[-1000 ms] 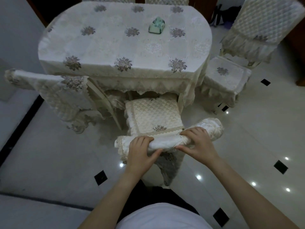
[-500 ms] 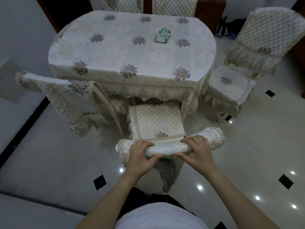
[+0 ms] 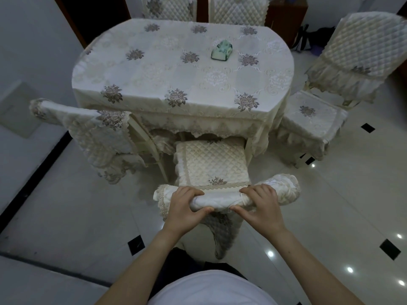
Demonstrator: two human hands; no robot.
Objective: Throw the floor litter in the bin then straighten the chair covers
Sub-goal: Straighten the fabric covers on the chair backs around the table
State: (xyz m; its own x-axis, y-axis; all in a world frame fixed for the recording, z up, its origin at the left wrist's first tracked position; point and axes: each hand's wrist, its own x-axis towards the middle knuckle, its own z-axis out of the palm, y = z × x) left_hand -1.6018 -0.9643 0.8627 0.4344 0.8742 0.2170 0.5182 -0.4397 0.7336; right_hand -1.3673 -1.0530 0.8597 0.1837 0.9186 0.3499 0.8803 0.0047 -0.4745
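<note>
A cream quilted chair cover wraps the top rail of the chair right in front of me, its lace-edged flap hanging down the back. My left hand grips the rail's left part, fingers over the top and thumb under. My right hand grips the right part the same way. The chair's quilted seat cushion is pushed under the table's edge. No litter or bin is in view.
An oval table with a floral cloth carries a green tissue box. Covered chairs stand at the left, the right and the far side. Glossy white floor tiles with black insets lie around.
The view has tilted up, so the table sits lower in frame. Both hands stay on the covered top rail and have closed tighter, thumbs nearer each other.
</note>
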